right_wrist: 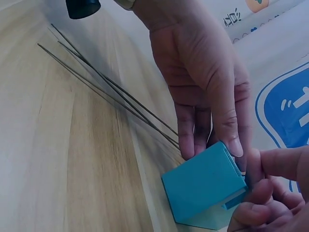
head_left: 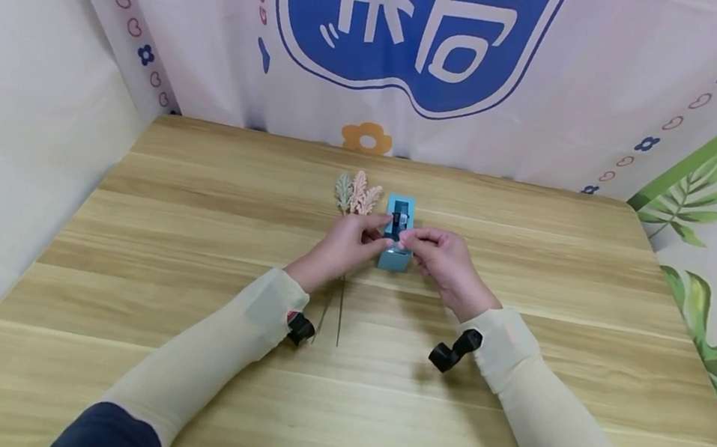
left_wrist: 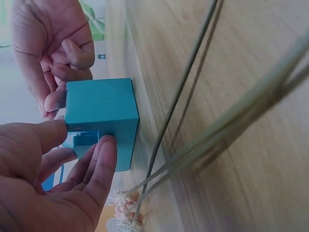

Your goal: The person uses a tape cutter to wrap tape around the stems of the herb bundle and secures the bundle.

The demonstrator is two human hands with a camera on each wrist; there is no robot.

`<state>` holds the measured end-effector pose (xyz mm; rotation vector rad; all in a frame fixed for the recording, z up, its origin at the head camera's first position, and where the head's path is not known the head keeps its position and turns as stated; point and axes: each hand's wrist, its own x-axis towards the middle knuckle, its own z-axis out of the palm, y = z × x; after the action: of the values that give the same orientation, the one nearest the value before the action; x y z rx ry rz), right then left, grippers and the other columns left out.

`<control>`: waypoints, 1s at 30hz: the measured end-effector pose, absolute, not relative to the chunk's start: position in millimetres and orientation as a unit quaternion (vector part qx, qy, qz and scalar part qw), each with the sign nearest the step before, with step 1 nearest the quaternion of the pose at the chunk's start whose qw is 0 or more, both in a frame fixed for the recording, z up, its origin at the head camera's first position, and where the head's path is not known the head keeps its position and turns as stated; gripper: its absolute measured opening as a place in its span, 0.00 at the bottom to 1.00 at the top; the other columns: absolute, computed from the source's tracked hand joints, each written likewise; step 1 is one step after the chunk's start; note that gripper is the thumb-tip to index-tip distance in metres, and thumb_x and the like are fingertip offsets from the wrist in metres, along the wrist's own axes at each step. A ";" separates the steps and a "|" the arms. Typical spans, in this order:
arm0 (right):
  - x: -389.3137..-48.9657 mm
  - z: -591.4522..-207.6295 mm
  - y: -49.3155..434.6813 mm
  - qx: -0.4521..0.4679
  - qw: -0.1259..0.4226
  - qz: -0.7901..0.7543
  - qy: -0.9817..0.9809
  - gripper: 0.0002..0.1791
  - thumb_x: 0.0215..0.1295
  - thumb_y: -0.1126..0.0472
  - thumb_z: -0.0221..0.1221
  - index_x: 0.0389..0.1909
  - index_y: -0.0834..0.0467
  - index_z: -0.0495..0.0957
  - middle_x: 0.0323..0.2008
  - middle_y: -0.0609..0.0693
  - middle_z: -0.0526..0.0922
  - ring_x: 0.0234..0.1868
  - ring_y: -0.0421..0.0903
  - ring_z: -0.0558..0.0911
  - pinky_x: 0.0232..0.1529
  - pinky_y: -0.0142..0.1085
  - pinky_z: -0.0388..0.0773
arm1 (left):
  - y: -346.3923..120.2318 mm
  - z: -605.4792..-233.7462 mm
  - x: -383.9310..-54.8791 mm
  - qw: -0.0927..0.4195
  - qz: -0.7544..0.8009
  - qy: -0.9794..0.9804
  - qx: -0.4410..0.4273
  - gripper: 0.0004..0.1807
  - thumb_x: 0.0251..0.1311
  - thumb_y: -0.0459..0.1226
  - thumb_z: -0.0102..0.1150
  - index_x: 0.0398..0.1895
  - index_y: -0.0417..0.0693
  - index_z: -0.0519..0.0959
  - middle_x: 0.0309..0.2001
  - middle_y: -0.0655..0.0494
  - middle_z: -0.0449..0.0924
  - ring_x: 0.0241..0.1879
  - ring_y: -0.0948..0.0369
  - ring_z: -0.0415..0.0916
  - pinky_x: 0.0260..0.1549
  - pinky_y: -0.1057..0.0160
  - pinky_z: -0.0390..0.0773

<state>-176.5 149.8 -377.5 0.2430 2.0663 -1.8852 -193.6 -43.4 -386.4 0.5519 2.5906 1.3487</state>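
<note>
A teal tape dispenser (head_left: 394,260) with a dark roll in its top slot stands on the table. My left hand (head_left: 349,243) grips it from the left, the thumb by the serrated edge and the other fingers along its side, as the left wrist view shows. At that same edge, the thumb and forefinger of my right hand (head_left: 447,265) pinch the end of the tape; the clear strip itself is barely visible. Beside the dispenser, partly under my left hand and wrist, lie artificial flower sprigs (head_left: 359,192) in pink and grey-green, with long thin stems (right_wrist: 120,94).
The wood-grain table (head_left: 234,184) reaches out on all sides of the hands. A printed curtain (head_left: 221,24) hangs behind its far edge. Each wrist carries a small black camera, such as the one on the right (head_left: 450,353).
</note>
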 end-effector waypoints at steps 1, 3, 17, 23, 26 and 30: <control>-176.5 -377.1 149.9 0.083 0.163 -0.662 0.726 0.11 0.76 0.56 0.62 0.49 0.60 0.85 0.29 0.36 0.85 0.27 0.36 0.69 0.32 0.31 0.66 | -43.4 -386.3 -193.6 0.081 0.455 0.868 0.184 0.27 0.73 0.39 0.63 0.73 0.43 0.73 0.51 0.43 0.88 0.46 0.53 0.85 0.44 0.62 0.86; -175.1 -376.9 150.3 0.079 0.163 -0.661 0.729 0.11 0.76 0.57 0.63 0.48 0.59 0.85 0.29 0.36 0.85 0.28 0.36 0.71 0.32 0.31 0.68 | -44.0 -386.1 -192.5 0.084 0.459 0.866 0.181 0.28 0.73 0.39 0.64 0.73 0.43 0.73 0.51 0.43 0.88 0.46 0.53 0.85 0.43 0.62 0.87; -160.4 -376.8 147.6 0.063 0.154 -0.671 0.723 0.07 0.75 0.59 0.62 0.42 0.58 0.86 0.27 0.37 0.86 0.27 0.37 0.69 0.33 0.31 0.67 | -44.2 -385.8 -190.9 0.091 0.461 0.865 0.174 0.27 0.73 0.39 0.63 0.73 0.44 0.73 0.51 0.44 0.88 0.45 0.54 0.84 0.41 0.64 0.85; -154.3 -377.2 148.8 0.060 0.155 -0.673 0.721 0.09 0.76 0.60 0.61 0.46 0.62 0.85 0.28 0.37 0.87 0.28 0.37 0.70 0.32 0.31 0.68 | -44.3 -385.3 -191.1 0.089 0.463 0.864 0.176 0.27 0.73 0.39 0.63 0.73 0.44 0.73 0.53 0.43 0.88 0.47 0.53 0.85 0.45 0.61 0.86; -151.8 -378.5 148.6 0.060 0.156 -0.672 0.722 0.11 0.76 0.60 0.61 0.48 0.65 0.85 0.28 0.37 0.88 0.27 0.36 0.70 0.31 0.30 0.68 | -44.6 -385.0 -190.8 0.090 0.460 0.866 0.173 0.27 0.73 0.40 0.63 0.73 0.45 0.73 0.53 0.43 0.88 0.48 0.53 0.85 0.46 0.60 0.86; -147.9 -381.1 148.2 0.066 0.155 -0.673 0.720 0.08 0.76 0.60 0.62 0.43 0.61 0.86 0.27 0.37 0.88 0.26 0.35 0.70 0.30 0.29 0.68 | -44.3 -385.6 -190.6 0.092 0.458 0.868 0.170 0.28 0.73 0.40 0.63 0.73 0.46 0.73 0.51 0.44 0.88 0.47 0.53 0.85 0.45 0.60 0.86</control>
<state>-147.9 148.2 -381.1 0.1878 2.0628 -1.9296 -190.6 -44.3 -385.6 0.5064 2.5775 1.3608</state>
